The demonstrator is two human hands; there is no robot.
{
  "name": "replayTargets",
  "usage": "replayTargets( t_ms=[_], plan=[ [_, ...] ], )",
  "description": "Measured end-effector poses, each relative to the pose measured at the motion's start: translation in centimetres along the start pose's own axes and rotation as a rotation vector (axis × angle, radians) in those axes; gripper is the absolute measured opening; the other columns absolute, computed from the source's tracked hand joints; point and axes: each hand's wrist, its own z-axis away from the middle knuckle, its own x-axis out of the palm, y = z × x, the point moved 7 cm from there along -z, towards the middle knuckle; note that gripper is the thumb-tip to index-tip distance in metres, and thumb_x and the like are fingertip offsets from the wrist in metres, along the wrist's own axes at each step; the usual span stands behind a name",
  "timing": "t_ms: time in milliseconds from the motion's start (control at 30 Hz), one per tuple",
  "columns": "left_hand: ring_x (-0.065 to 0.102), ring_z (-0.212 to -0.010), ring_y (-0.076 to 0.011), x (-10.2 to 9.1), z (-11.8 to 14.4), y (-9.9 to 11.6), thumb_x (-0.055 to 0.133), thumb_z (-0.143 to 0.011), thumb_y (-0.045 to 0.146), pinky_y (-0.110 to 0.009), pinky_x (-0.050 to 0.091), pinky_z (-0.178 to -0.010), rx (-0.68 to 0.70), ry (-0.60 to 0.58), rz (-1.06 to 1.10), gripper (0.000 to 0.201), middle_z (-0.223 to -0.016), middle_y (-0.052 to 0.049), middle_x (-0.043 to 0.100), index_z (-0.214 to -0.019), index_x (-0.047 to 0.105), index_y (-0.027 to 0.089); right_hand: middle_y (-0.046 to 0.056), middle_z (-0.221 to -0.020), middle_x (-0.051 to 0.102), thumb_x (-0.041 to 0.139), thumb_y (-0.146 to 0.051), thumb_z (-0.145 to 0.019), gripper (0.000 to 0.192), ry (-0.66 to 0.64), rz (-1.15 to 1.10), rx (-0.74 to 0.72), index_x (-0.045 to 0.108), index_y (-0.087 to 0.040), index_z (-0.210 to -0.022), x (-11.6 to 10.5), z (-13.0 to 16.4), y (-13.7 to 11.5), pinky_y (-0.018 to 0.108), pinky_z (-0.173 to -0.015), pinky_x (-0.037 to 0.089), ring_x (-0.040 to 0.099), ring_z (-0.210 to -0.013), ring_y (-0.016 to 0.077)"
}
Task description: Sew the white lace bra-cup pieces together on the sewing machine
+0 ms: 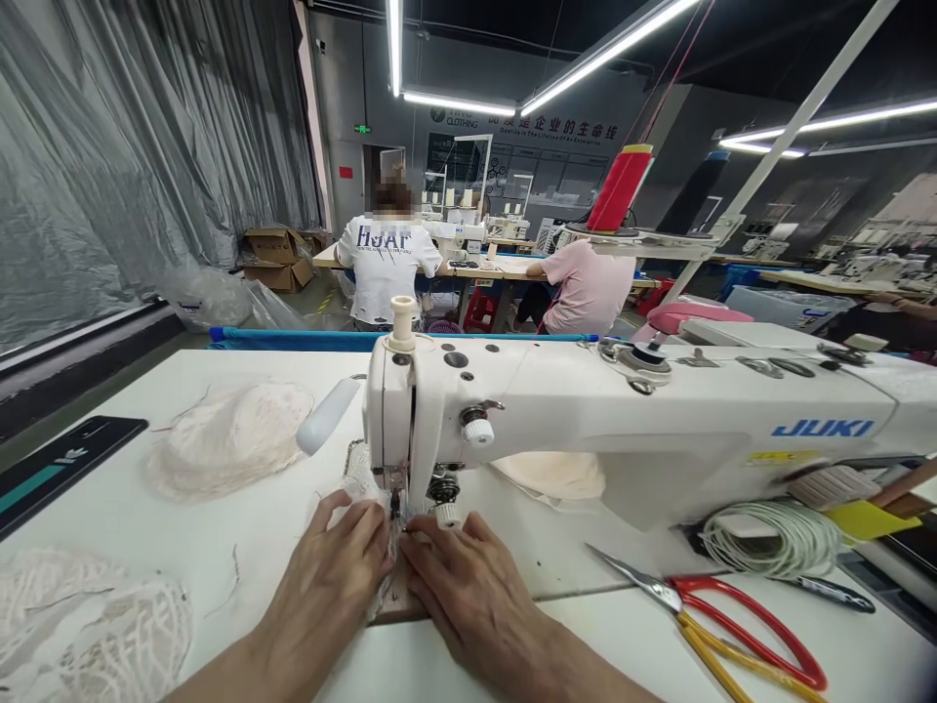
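Both hands, left hand (333, 576) and right hand (468, 586), press flat with fingers unclenched on lace fabric (387, 586) under the sewing machine (586, 410) needle on the counter (241, 527).

Two bare hands (410, 586) and forearms, no sleeves, gloves or rings visible.

The sewing machine (586, 410) is showing a glossy white enamelled body, while the table (256, 527) is looking smooth and matt. The lace fabric (226, 439) is lying rough and openwork (cloth, cream-coloured). The scissors (703, 610) are gleaming with metal blades and shiny plastic-coated handles.
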Motion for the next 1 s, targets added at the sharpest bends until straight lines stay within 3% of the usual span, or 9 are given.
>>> replayTargets(
  t_ms=[200,367,500,600,733,867,933,1000],
  plan=[
    [0.059,-0.087,-0.0232,-0.2,-0.8,0.7,0.045,-0.086,0.004,-0.045,0.040,-0.085,0.036,-0.040,-0.221,0.022,-0.086,-0.008,0.065,-0.078,0.062,0.014,0.008,-0.093,0.063,0.045,-0.014,-0.087,0.017,0.009,-0.021,0.034,0.055,-0.016,-0.101,0.0,0.0,0.3,0.033,-0.068,0.037,0.059,-0.078,0.0192],
    [0.059,-0.085,-0.0270,0.4,0.3,0.7,0.048,-0.083,0.007,-0.041,0.049,-0.070,-0.065,-0.140,-0.249,0.019,-0.092,-0.010,0.065,-0.091,0.064,0.012,0.008,-0.090,0.062,0.043,-0.014,-0.089,0.013,0.040,-0.030,0.040,0.055,-0.017,-0.092,-0.2,-0.1,0.3,0.031,-0.066,0.038,0.059,-0.078,0.0182],
    [0.060,-0.079,-0.0233,-0.7,1.7,0.5,0.042,-0.079,0.001,-0.032,0.048,-0.061,-0.104,-0.232,-0.056,0.030,-0.087,-0.005,0.063,-0.092,0.062,0.019,0.007,-0.092,0.063,0.041,-0.016,-0.091,0.016,0.074,-0.124,0.044,0.057,-0.017,-0.093,-0.3,0.1,0.4,0.030,-0.068,0.039,0.059,-0.077,0.0162],
    [0.058,-0.086,-0.0219,-2.4,1.3,-1.9,0.038,-0.079,0.001,-0.031,0.045,-0.066,-0.276,-0.222,0.069,0.036,-0.101,-0.006,0.058,-0.100,0.058,0.022,0.006,-0.096,0.063,0.043,-0.025,-0.093,0.017,0.087,-0.185,0.055,0.058,-0.017,-0.095,-0.4,0.3,0.5,0.031,-0.068,0.040,0.060,-0.077,0.0164],
    [0.055,-0.082,-0.0221,-1.5,0.5,-4.4,0.051,-0.075,0.017,-0.029,0.039,-0.067,-0.486,-0.432,0.339,0.023,-0.088,-0.003,0.056,-0.096,0.057,0.021,0.009,-0.098,0.061,0.055,-0.046,-0.085,0.034,0.076,-0.218,0.111,0.056,-0.017,-0.101,-0.1,0.5,0.6,0.033,-0.069,0.044,0.059,-0.081,0.0202],
    [0.049,-0.065,-0.0180,-0.8,1.2,-3.9,0.054,-0.068,0.021,-0.024,0.030,-0.056,-0.556,-0.510,0.475,0.005,-0.062,0.004,0.045,-0.072,0.052,0.020,0.011,-0.110,0.056,0.070,-0.047,-0.072,0.044,0.032,-0.296,0.161,0.055,-0.017,-0.102,0.4,0.6,0.2,0.035,-0.074,0.047,0.058,-0.091,0.0223],
    [0.041,-0.056,-0.0136,-1.1,2.1,-3.0,0.054,-0.070,0.029,-0.022,0.025,-0.050,-0.566,-0.558,0.562,0.017,-0.057,0.006,0.037,-0.061,0.044,0.020,0.008,-0.106,0.058,0.071,-0.041,-0.072,0.033,0.026,-0.439,0.175,0.058,-0.018,-0.093,0.3,0.5,-0.3,0.035,-0.079,0.045,0.057,-0.092,0.0207],
    [0.032,-0.052,-0.0105,-2.0,3.2,-1.7,0.054,-0.073,0.035,-0.021,0.022,-0.048,-0.586,-0.609,0.739,0.026,-0.055,0.007,0.029,-0.057,0.041,0.020,0.004,-0.093,0.061,0.067,-0.038,-0.077,0.023,-0.040,-0.735,0.184,0.059,-0.017,-0.081,0.2,0.5,-1.2,0.031,-0.077,0.045,0.057,-0.085,0.0169]
  ],
)
